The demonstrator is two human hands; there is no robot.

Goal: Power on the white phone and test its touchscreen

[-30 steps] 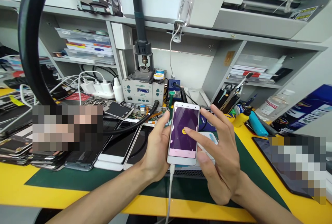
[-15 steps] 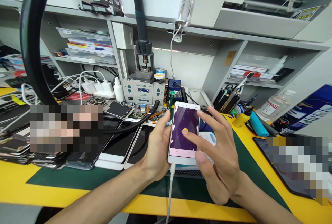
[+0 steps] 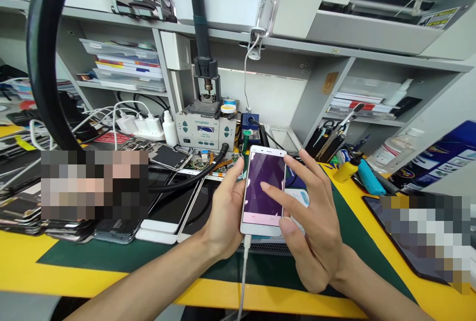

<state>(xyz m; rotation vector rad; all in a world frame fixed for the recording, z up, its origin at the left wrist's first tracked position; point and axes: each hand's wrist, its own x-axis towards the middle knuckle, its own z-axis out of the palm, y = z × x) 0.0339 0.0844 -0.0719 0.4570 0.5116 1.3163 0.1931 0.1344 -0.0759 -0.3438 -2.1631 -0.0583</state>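
A white smartphone (image 3: 265, 167) with a lit purple screen is held upright above the bench, facing me. My left hand (image 3: 227, 212) grips it along its left edge, with the thumb up the side and the other fingers hidden behind it. A white charging cable (image 3: 244, 276) runs down from the phone's bottom port. My right hand (image 3: 314, 222) is at the phone's right, fingers spread. Its index fingertip is at the middle of the screen; whether it touches the glass I cannot tell. The thumb lies near the lower right corner.
Behind the phone stand a grey soldering station (image 3: 206, 130) and an opened circuit board (image 3: 197, 162). Phones and screens (image 3: 115, 229) are piled at the left on a green mat (image 3: 89, 256). A black hose (image 3: 44, 63) arches over them. A yellow bottle (image 3: 347, 170) and a dark tablet (image 3: 401, 246) sit right.
The small yellow mark under my right index finger is no longer visible on the screen. The fingertip has shifted slightly up and left. My left hand and the phone have hardly moved.
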